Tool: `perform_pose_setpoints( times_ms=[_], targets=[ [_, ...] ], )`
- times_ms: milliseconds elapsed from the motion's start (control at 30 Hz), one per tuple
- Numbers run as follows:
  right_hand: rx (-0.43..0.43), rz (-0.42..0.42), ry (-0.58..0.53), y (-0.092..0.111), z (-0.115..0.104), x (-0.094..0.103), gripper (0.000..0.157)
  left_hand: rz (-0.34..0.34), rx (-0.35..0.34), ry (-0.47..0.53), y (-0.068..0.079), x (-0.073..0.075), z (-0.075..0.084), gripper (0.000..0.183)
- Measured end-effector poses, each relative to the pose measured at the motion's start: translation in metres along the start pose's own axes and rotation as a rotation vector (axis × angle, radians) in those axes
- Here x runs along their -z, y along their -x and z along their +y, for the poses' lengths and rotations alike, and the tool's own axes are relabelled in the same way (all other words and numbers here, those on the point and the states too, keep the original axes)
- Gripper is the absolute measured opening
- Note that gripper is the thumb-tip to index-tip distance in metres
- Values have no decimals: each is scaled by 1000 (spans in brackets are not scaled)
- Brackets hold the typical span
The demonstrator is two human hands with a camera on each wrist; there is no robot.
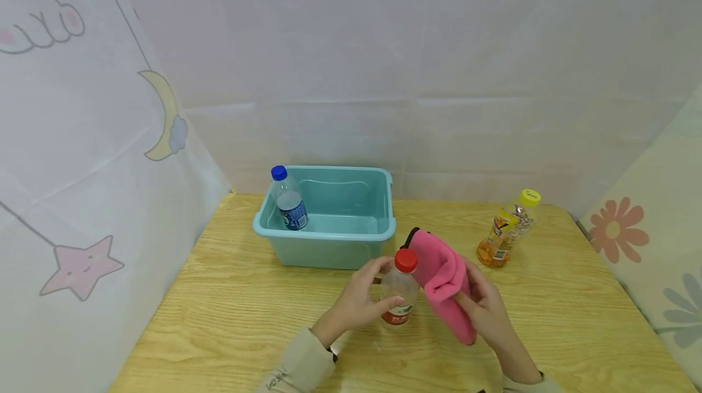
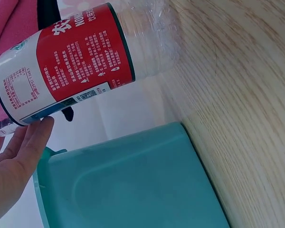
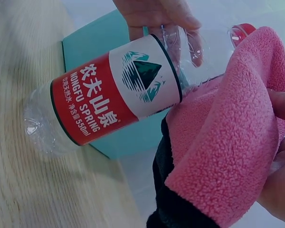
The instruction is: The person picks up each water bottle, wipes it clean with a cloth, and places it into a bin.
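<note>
A clear plastic water bottle [image 3: 96,97] with a red cap and a red-and-white label stands upright near the front of the table. My left hand [image 1: 364,297] grips it, thumb and fingers around its upper part. In the left wrist view the fingers [image 2: 32,142] lie against the label's edge. My right hand [image 1: 485,308] holds a folded pink cloth [image 1: 439,271] with a dark edge, close beside the bottle. In the right wrist view the fleecy cloth [image 3: 232,128] overlaps the bottle's shoulder, just below the cap.
A teal plastic bin [image 1: 329,253] stands behind the hands. Inside its left end leans a bottle with a blue cap [image 1: 290,201]. On the right of the wooden table [image 1: 219,314], a yellow-capped bottle [image 1: 507,228] holds some orange liquid. Printed white cloth hangs behind and at the sides.
</note>
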State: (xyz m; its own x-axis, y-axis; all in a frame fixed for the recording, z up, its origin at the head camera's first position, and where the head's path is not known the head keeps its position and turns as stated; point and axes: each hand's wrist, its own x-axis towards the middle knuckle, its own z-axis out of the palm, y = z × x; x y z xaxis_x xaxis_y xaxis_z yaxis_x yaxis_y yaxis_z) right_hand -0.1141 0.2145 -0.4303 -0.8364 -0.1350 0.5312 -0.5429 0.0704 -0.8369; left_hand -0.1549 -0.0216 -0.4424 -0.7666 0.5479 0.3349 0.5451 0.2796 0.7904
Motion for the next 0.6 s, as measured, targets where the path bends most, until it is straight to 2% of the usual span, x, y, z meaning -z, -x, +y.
perform_pose_setpoints(
  times_ms=[200,333,467,600],
  targets=[
    [43,-21,-27,-5,-3,-6,53,-3,-28,-2,0,2,-1,60],
    [82,-51,-20,-7,-3,-9,56,24,-68,-17,0,2,-2,58],
    [103,-65,40,-8,-2,-10,55,52,-104,-29,-1,1,-3,58],
    [116,-32,136,-8,-1,-13,55,53,-120,-61,-1,2,-2,60]
  ],
)
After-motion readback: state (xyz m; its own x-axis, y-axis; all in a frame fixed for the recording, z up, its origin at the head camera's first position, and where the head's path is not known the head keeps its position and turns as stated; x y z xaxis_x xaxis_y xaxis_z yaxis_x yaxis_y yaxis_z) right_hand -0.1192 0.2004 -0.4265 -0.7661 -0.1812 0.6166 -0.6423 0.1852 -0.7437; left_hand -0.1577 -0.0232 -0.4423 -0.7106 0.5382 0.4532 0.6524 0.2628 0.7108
